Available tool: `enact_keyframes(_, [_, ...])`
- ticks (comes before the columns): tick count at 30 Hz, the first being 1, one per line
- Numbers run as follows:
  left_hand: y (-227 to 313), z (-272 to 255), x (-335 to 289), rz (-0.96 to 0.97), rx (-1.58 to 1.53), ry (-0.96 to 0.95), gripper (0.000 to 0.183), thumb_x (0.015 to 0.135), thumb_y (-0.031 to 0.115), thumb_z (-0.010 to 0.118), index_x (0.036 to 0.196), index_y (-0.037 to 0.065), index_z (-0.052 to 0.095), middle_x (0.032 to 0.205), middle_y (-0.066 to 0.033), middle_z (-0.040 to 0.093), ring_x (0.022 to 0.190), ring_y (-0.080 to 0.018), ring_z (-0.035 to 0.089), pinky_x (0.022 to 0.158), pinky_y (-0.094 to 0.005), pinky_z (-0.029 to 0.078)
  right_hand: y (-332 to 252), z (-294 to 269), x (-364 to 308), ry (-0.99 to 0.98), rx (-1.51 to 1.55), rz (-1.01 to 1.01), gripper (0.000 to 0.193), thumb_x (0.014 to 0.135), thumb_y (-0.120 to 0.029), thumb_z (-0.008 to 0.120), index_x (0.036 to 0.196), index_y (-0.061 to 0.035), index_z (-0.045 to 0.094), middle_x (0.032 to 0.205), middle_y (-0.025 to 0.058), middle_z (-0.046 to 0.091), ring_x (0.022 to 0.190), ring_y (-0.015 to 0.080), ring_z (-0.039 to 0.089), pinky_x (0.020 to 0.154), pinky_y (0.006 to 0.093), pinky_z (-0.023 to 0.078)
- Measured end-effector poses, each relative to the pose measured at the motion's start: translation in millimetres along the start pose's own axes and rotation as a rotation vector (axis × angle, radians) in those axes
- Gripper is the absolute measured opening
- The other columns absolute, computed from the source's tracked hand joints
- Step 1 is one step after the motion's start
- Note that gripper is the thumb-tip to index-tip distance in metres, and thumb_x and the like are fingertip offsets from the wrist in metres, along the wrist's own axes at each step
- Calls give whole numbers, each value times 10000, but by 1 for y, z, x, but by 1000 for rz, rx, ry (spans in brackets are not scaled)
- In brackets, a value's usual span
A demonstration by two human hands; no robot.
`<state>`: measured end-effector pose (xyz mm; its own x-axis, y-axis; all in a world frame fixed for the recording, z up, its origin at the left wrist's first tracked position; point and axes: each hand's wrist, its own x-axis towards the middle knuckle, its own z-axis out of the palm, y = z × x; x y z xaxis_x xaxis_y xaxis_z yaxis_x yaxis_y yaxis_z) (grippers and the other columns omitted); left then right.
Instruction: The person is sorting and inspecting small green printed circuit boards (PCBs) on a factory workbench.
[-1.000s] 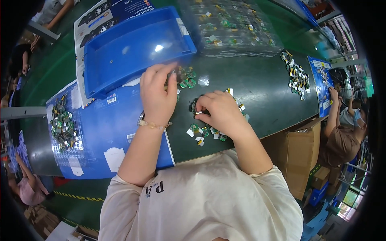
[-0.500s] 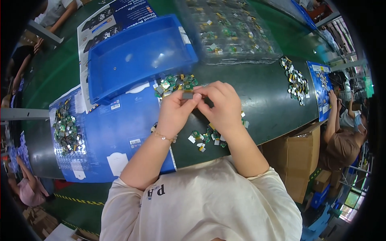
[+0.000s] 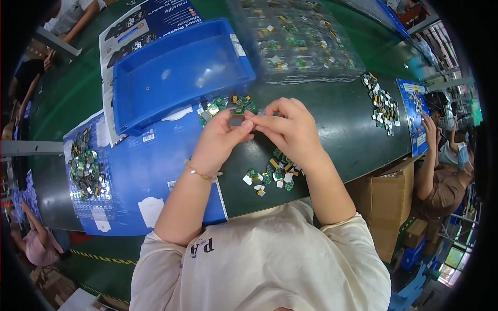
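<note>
A small green circuit board (image 3: 237, 111) with a yellowish strip sits between the fingers of my left hand (image 3: 222, 139), which is closed on it. Thumb and fingertips of my right hand (image 3: 291, 128) are pinched together at the board's right side; exactly what they grip is too small to make out. Just beyond my fingers lies a heap of similar boards (image 3: 215, 108). Closer to my body, beside my right forearm, is another loose pile of boards (image 3: 277, 171) with white and yellow parts.
An open blue plastic bin (image 3: 171, 85) stands past my left hand. Stacked clear trays of boards (image 3: 301, 41) rise at the back. Further boards lie on the left (image 3: 85, 166) and right (image 3: 383, 106). A cardboard box (image 3: 386, 207) stands below the right table edge; co-workers sit at both sides.
My hands have shifted slightly, the right fingers lifting and spreading a little from the left ones. More of the near pile shows. At the right, a co-worker's hand has moved up.
</note>
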<state>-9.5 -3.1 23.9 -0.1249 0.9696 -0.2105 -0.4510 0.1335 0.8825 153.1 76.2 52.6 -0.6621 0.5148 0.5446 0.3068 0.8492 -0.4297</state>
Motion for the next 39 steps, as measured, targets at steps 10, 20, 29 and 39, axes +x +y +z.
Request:
enact_keyframes(10, [-4, -6, 3, -10, 43, -107, 164, 851, 94, 676, 1001, 33, 649, 886, 2, 665, 729, -36, 578, 677, -177, 468, 1, -3, -1, 100, -26, -93, 312, 629, -146, 792, 929, -197, 724, 826, -20, 596, 737, 195, 538, 631, 311, 460])
enact_keyframes(20, [-13, -11, 4, 13, -177, -107, 173, 879, 82, 639, 1038, 15, 648, 896, -34, 676, 762, -75, 612, 705, -195, 488, 2, -1, 12, 145, -8, -163, 249, 604, -166, 802, 829, -157, 695, 882, -21, 657, 780, 198, 566, 682, 320, 476])
enact_keyframes(29, [-4, -12, 3, -23, -267, -112, 199, 916, 160, 604, 1060, 25, 627, 980, -36, 655, 852, -104, 602, 778, -253, 490, 4, 3, 23, 156, 6, -216, 208, 616, -160, 795, 790, -144, 682, 835, -22, 660, 766, 185, 586, 683, 306, 476])
enact_keyframes(39, [0, -13, 5, 49, -52, -79, 224, 884, 108, 633, 1076, -6, 645, 922, -22, 665, 785, -75, 579, 729, -213, 477, 6, -6, 26, 14, 99, -122, 196, 615, -150, 800, 747, -124, 657, 767, 7, 629, 728, 205, 582, 642, 314, 448])
